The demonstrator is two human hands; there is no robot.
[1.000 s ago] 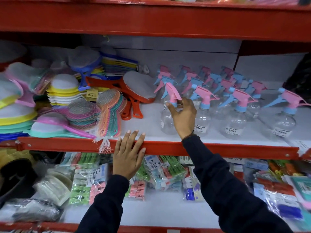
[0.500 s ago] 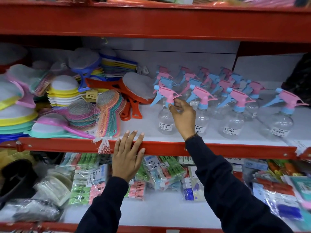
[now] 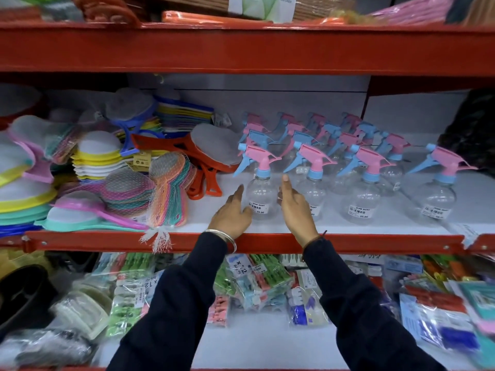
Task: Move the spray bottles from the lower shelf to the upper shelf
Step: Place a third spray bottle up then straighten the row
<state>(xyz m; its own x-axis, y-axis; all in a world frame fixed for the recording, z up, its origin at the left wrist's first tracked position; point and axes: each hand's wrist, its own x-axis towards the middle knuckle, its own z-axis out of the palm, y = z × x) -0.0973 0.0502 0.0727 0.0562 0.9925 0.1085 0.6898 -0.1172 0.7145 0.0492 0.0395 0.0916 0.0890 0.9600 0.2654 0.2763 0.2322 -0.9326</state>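
A clear spray bottle [image 3: 261, 195] with a pink and blue trigger head stands upright near the front edge of the white shelf [image 3: 332, 226], leftmost of the front row. The left hand [image 3: 231, 214] and right hand [image 3: 296, 206] flank it, fingers apart, clamped on nothing.

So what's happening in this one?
A person is stocking spray bottles on a red shop shelf. Both hands, left hand and right hand, are open on either side of the front-left bottle, which stands upright on the shelf. Neither hand grips it. More bottles stand in rows behind and to its right.
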